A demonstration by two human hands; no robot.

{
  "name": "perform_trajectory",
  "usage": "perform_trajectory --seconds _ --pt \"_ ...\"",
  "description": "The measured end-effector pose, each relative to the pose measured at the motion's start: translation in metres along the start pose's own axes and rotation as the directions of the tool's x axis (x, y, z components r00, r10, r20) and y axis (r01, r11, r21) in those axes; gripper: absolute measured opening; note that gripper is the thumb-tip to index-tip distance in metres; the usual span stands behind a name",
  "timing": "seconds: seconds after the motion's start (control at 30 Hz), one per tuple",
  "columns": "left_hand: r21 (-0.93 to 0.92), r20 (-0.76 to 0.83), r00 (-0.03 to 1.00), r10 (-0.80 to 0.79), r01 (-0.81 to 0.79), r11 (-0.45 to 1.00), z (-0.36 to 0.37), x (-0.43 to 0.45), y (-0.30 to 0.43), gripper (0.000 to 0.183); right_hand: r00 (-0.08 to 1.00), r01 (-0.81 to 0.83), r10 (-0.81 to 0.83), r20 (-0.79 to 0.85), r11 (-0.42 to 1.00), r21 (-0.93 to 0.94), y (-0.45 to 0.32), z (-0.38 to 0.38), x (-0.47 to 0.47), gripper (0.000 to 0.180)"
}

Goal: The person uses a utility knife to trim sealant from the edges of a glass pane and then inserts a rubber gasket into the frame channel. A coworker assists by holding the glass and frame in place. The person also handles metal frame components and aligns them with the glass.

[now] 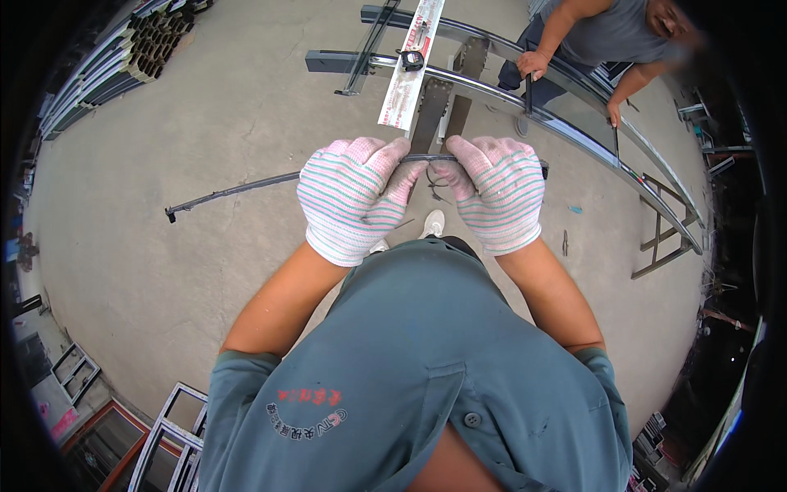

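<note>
A thin dark strip (240, 188) with a small black end piece runs across in front of me, held in both gloved hands. My left hand (358, 190), in a pink and green striped knit glove, pinches it near the middle. Close beside it, my right hand (497, 187) in a matching glove grips the same strip, whose other dark end shows just past this glove. Beyond my hands, a white board with red print (399, 98) lies across long metal frame profiles (452, 77). A black tape measure (412, 60) rests on the board.
Across the frame a co-worker (584, 37) has both hands at its crossbars. Glass strips (369, 49) lie over the frame's left end. A metal trestle (661, 246) supports its right end. Stacked profiles (110, 74) stand at upper left, window frames (175, 430) at lower left.
</note>
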State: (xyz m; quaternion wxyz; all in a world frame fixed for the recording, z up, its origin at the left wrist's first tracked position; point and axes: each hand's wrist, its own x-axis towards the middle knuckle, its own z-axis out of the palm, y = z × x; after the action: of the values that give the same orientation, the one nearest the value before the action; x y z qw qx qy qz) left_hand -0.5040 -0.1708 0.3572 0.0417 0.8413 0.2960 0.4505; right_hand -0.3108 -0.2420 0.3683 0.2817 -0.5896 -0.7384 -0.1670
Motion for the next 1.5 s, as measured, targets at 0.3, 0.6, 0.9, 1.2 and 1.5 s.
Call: perform_trajectory --seconds 0.3,0.6,0.9,1.2,1.5 --pt "-0.141 0.187 0.982 -0.018 0.045 0.989 -0.009 0.002 -0.005 0.037 0.985 0.031 -0.046 0.165 0.995 0.096 0.010 -0.012 0.008 0.031" --pt "-0.303 0.191 0.981 0.022 0.037 0.952 -0.014 0.010 -0.002 0.028 0.970 0.096 -0.120 0.210 0.988 0.123 0.012 -0.027 0.017 0.025" --pt "-0.363 0.225 0.973 0.042 0.044 0.931 -0.009 0.017 -0.004 0.024 0.969 0.108 -0.139 0.204 0.982 0.155 0.022 -0.028 0.016 0.023" --pt "-0.194 0.297 0.951 0.081 -0.023 0.981 0.002 0.021 0.003 0.027 0.958 -0.013 -0.022 0.287 0.993 0.119 0.027 -0.026 0.006 0.022" --pt "-0.240 0.428 0.897 0.111 -0.006 0.971 0.017 0.017 0.004 0.029 0.861 -0.141 0.097 0.499 0.989 0.051 0.031 -0.040 -0.005 0.022"
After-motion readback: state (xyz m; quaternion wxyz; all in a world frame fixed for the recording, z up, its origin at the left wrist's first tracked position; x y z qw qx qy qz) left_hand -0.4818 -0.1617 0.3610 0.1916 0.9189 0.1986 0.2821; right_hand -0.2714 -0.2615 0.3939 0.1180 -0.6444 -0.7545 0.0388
